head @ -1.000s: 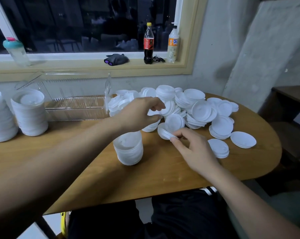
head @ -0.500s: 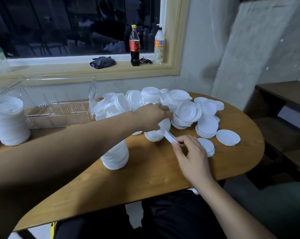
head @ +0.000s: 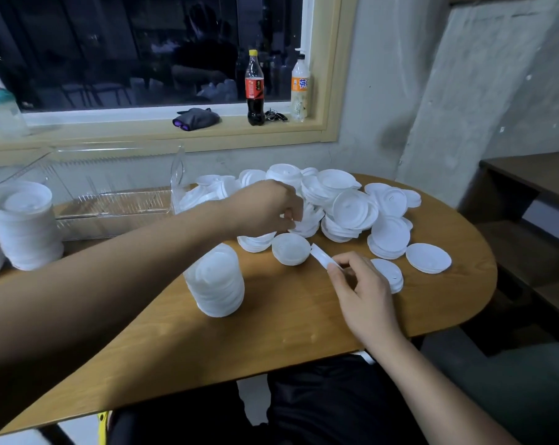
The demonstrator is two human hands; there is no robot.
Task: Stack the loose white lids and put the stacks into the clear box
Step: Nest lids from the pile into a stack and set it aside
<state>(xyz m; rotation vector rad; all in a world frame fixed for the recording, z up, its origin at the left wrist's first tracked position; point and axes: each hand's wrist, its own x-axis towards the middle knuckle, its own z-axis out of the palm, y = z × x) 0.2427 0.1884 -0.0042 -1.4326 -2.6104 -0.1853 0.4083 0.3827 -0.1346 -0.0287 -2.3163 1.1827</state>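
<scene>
Across the table [head: 288, 322], the left hand [head: 265, 207] is seemingly pinching a lid [head: 299, 225] off the pile [head: 352, 208] while the right hand [head: 363, 292] is pinching a second lid [head: 320, 254] edgewise, ready for the stack [head: 218, 281].

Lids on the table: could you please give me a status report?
Left hand pinches a pile lid. Right hand pinches a tilted lid. Stack stands in front; clear box behind, unblocked.
</scene>
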